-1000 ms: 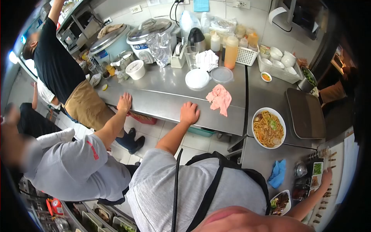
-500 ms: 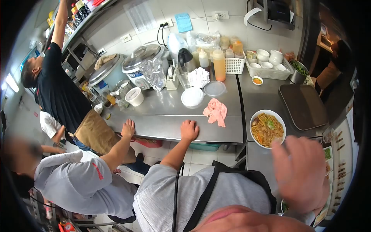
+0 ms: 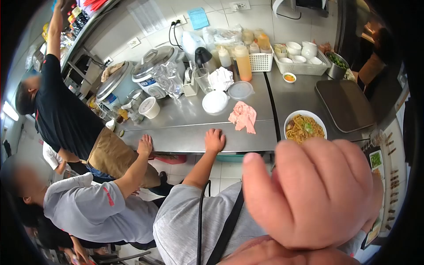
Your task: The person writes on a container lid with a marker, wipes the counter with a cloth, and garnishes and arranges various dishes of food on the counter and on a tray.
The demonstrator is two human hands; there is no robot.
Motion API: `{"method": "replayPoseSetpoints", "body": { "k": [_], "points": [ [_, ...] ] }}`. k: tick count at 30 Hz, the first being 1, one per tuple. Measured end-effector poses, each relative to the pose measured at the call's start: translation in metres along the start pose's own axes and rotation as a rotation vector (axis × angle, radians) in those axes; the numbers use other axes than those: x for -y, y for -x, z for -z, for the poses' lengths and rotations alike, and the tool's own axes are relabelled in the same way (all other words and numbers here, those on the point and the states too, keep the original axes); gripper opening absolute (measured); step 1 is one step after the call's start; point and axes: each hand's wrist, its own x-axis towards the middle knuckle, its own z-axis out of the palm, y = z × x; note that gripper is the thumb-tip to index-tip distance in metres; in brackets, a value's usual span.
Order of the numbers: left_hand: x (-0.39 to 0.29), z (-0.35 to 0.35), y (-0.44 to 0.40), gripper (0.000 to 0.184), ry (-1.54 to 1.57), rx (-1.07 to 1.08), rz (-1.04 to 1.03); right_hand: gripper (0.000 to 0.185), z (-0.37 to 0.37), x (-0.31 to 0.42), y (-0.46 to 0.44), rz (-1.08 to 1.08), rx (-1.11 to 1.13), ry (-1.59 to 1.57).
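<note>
Left hand (image 3: 215,141): released, on counter (image 3: 176,140) edge
Right hand (image 3: 311,194): raised, curled — whether holding anything, cannot tell
Noodle bowl (image 3: 304,126): just beyond right hand

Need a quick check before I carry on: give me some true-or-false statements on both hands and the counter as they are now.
1. The left hand rests on the counter, near its front edge. True.
2. The right hand lies flat on the counter. False: it is raised close to the camera, fingers curled.
3. The pink cloth is to the right of the left hand. True.
4. The right hand completely hides the noodles. False: much of them shows above it.
5. No co-worker's hand touches the counter. False: a co-worker's hand rests at its edge.
6. The orange bottle stands upright. True.
</note>
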Motion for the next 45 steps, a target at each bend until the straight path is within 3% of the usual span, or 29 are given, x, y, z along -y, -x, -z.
{"method": "replayPoseSetpoints", "body": {
  "k": [3,7,10,16,19,20,23,29,33,37,39,41,45],
  "points": [
    [0.004,-0.008,-0.004,0.027,-0.022,0.016,0.025,0.018,-0.030,-0.004,-0.002,0.054,-0.256,0.028],
    [-0.002,-0.002,-0.002,0.025,0.003,0.000,-0.043,0.016,-0.032,-0.004,-0.001,0.165,-0.096,-0.198],
    [-0.010,0.006,0.001,0.024,-0.053,-0.099,-0.046,0.019,-0.042,0.011,-0.017,0.270,-0.260,-0.356],
    [-0.009,0.008,-0.002,0.025,-0.009,-0.040,-0.044,0.013,-0.042,0.022,-0.028,0.558,-0.426,-0.537],
    [-0.009,0.009,-0.001,0.025,-0.021,-0.040,-0.042,0.019,-0.053,0.035,-0.020,0.565,-0.518,-0.726],
    [-0.009,0.009,-0.002,0.025,-0.022,-0.039,-0.036,0.020,-0.051,0.029,-0.014,0.583,-0.432,-0.657],
    [-0.009,0.009,-0.001,0.026,-0.028,-0.030,-0.020,0.014,-0.056,0.019,-0.008,0.536,-0.464,-0.539],
    [-0.009,0.010,0.000,0.027,-0.036,-0.036,-0.015,0.014,-0.039,0.001,0.010,0.468,-0.155,-0.253],
    [-0.011,0.013,-0.001,0.027,-0.035,-0.017,0.006,0.013,-0.019,-0.016,0.025,0.378,0.036,-0.150],
    [-0.006,0.008,0.000,0.026,0.016,-0.036,-0.012,0.012,-0.016,-0.032,0.046,-0.021,0.143,-0.235],
    [-0.006,0.010,-0.001,0.026,0.003,-0.039,-0.001,0.011,-0.038,-0.048,0.066,-0.180,0.022,-0.267],
    [-0.009,0.013,0.000,0.026,-0.004,-0.029,0.008,0.015,-0.053,-0.060,0.091,-0.390,0.054,-0.335],
    [-0.008,0.011,0.000,0.026,-0.038,-0.052,-0.019,0.014,-0.097,-0.079,0.158,-0.982,0.198,-0.484]
  ]
}}
